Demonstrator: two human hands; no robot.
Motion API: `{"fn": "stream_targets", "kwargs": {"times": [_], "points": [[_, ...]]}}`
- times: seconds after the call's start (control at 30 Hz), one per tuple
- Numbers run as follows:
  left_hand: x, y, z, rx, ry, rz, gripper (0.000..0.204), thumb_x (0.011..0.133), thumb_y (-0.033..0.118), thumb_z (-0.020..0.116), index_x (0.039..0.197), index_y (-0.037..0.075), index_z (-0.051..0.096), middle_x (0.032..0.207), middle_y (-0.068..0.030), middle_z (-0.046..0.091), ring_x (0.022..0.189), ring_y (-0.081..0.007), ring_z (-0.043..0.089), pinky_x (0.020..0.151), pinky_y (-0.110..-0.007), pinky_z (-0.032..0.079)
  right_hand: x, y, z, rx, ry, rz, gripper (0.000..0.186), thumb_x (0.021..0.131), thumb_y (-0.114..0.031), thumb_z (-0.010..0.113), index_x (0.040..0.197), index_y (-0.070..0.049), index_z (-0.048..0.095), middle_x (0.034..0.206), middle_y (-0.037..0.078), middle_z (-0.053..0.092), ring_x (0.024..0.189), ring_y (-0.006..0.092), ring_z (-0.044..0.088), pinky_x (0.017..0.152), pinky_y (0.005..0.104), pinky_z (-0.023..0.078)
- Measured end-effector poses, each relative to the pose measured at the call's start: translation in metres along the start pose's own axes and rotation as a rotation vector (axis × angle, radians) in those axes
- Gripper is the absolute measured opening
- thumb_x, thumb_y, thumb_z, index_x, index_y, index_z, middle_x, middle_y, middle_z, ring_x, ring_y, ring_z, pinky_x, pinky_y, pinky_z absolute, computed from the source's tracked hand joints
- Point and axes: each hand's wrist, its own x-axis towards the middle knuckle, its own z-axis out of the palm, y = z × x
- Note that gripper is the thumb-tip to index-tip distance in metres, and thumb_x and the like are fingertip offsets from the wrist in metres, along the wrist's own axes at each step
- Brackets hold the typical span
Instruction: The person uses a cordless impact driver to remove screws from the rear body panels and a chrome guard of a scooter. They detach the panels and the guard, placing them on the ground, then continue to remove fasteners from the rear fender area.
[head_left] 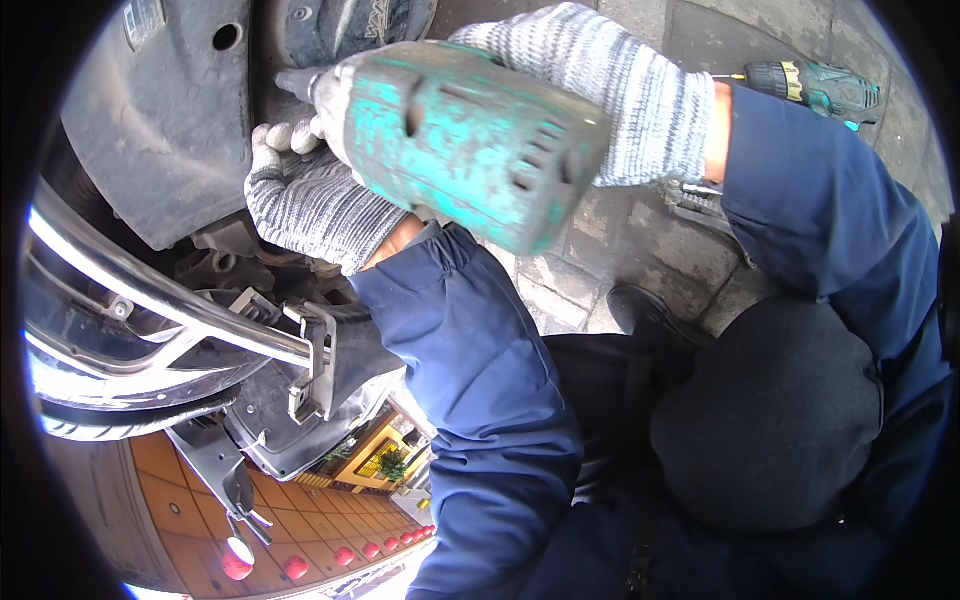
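A worn teal-and-grey power tool, shaped like an impact wrench (470, 135), fills the upper middle of the view. My right hand (620, 95), in a grey-and-white knit glove, is closed around it; the tool's body hides the grip and most of the fingers. The narrow nose of the wrench points left toward a dark grey plastic panel (165, 120) on a vehicle. Below that nose is my gloved left hand (315, 200), its bent fingers bunched near the panel's edge. The wrench covers part of this hand, so what its fingers hold, if anything, cannot be made out.
Behind the wrench shows a black tyre (345, 25). A chrome bar (180, 305) and a bracket (318, 360) lie left of my left forearm. On the paving stones at right rest a teal cordless drill (825, 88) and a metal piece (700, 205). My black shoe (645, 308) stands below.
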Motion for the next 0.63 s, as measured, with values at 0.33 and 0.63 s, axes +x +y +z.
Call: {"fn": "stream_targets", "kwargs": {"times": [0.33,0.63], "points": [[0.018,-0.001,-0.022,-0.021,-0.208,0.028,0.014,0.09,0.012,0.052,0.081,0.005,0.06,0.076,-0.0021,0.06,0.072,-0.0126,0.058,0.07,-0.024,0.048,0.041,-0.033,-0.014,-0.009,-0.336,0.316,0.045,0.066,-0.017,0.073,0.103,0.001,0.057,0.085,0.021,0.064,0.084,0.0384,0.063,0.072,0.0398,0.051],[-0.003,-0.003,0.01,0.013,0.045,0.105,0.015,0.089,0.015,0.053,0.078,0.005,0.056,0.071,-0.0034,0.056,0.064,-0.0142,0.054,0.06,-0.026,0.047,0.027,-0.005,0.02,1.859,0.038,1.325,0.024,0.097,-0.022,0.046,0.109,-0.005,0.059,0.094,0.006,0.064,0.083,0.0205,0.064,0.077,0.0364,0.053]]}}
